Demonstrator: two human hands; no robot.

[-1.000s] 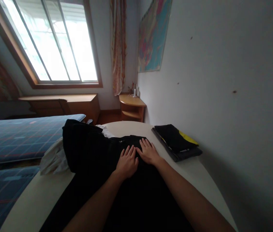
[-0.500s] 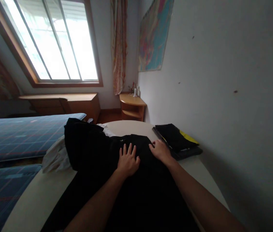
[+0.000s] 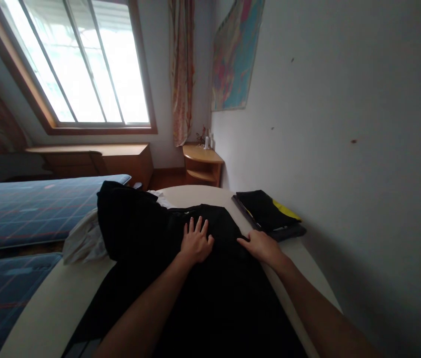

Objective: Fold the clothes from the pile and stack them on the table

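A black garment (image 3: 210, 293) lies spread over a pale round table (image 3: 53, 308). My left hand (image 3: 195, 242) rests flat on the garment near its far end, fingers stretched out and slightly spread. My right hand (image 3: 260, 245) lies at the garment's right edge, palm down, with the fingers against the cloth at the table's surface. Whether those fingers pinch the edge is not visible. A heap of black cloth (image 3: 128, 223) sits to the left of my hands, over a white garment (image 3: 83, 241).
A folded stack of dark clothes with a yellow patch (image 3: 270, 215) lies at the table's far right, by the white wall. Blue checked beds (image 3: 27, 209) stand to the left. A wooden corner shelf (image 3: 203, 166) and a window are beyond.
My right hand has slid from beside the left hand out to the garment's right edge and back toward me. The left hand has stayed almost in place.
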